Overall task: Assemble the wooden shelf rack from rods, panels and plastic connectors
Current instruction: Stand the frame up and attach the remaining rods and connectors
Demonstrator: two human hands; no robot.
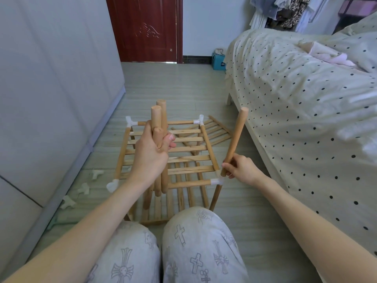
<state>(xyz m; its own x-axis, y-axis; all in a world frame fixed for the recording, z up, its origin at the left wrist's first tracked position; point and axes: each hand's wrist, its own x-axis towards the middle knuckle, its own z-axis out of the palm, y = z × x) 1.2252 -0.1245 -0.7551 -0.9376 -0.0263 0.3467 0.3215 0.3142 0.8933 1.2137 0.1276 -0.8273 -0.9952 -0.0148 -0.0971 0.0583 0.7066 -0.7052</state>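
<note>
I see the knees (167, 248) at the bottom of the view, in grey trousers printed with crosses. Just beyond them the rack (169, 158) stands on the floor (183, 86), a slatted frame of rods joined by white connectors at its corners.

The left hand (152, 154) is above the rack's middle, fingers curled round a bundle of rods (160, 119) held upright; I count at least three, their lower ends hanging down in front of the slats.

The right hand (241, 169) is at the rack's near right corner. Thumb and fingers pinch the lower part of a single rod (234, 141), which tilts up and to the right. Its lower end sits at the corner connector (216, 181); I cannot tell whether it is seated in the socket.

Left of the rack, loose connectors (83, 188) lie scattered on the floor along the base of a cabinet (51, 99). Behind the rack's far right corner a spare panel (216, 130) lies flat. Right of the rack stands a bed (306, 103) with a dotted cover. Well beyond the rack there is a red door (144, 29).
</note>
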